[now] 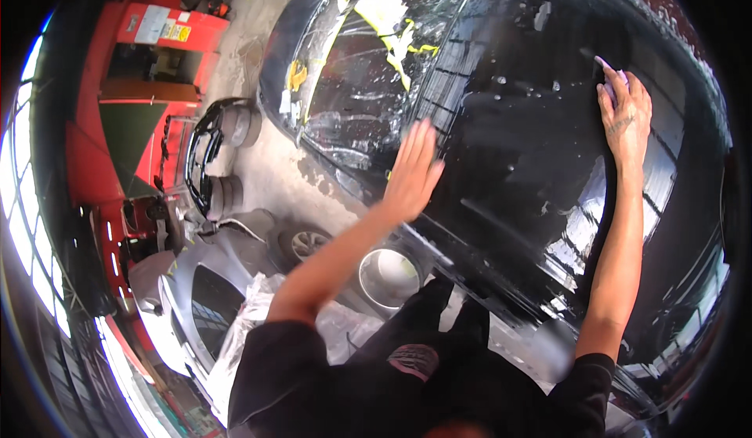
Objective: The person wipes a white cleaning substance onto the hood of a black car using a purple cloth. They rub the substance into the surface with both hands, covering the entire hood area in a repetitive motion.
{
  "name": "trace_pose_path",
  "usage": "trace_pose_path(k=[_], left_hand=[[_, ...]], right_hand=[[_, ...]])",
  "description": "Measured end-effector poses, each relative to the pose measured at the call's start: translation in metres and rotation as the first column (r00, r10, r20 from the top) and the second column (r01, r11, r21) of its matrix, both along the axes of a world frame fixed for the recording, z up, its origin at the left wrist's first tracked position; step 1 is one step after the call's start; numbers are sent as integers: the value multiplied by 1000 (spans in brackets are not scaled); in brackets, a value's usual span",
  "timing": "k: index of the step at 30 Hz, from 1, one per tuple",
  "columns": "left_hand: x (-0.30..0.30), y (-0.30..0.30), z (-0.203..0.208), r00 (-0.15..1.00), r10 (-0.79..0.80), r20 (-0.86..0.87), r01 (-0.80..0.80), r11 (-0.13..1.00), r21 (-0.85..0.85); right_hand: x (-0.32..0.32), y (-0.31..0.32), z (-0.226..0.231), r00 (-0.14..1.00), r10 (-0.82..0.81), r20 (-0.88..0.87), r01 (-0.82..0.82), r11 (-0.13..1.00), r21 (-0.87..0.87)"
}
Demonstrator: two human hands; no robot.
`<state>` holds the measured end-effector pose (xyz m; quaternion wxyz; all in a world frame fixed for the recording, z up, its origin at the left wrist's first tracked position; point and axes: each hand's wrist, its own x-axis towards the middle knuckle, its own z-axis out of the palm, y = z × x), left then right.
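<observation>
A glossy black car panel [517,140], with whitish wet patches on it, spreads out in front of me. My right hand [627,113] is on its far right part, fingers closed round a thin lilac sheet that looks like sandpaper [602,62]; most of the sheet is hidden under the fingers. Over the panel's left side, my left hand [415,168] is open and flat with nothing in it. Its fingertips are a little blurred, and I cannot tell whether the palm touches the surface. Clear plastic film [352,93] with torn yellow masking tape [401,50] covers the area beyond the left hand.
A pale bucket [389,276] stands on the floor by my legs, near a wheel [307,244]. Farther left are a black bumper-like car part [205,152], a grey car part [211,313] and red shelving [90,152]. Crumpled plastic sheeting [251,313] lies beside my left arm.
</observation>
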<state>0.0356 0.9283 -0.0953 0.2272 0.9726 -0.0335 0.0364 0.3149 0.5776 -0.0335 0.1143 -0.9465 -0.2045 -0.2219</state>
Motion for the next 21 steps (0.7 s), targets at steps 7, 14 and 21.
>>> trace_pose_path(k=[7, 14, 21], left_hand=[[203, 32, -2, 983, -65, 174, 53, 996, 73], [207, 19, -5, 984, -109, 138, 105, 994, 35], [138, 22, 2, 988, -155, -24, 157, 980, 125]], right_hand=[[-2, 16, 9, 1000, 25, 0, -25, 998, 60], [-1, 10, 6, 1000, 18, 0, -18, 997, 80], [-8, 14, 7, 999, -36, -24, 37, 998, 53]])
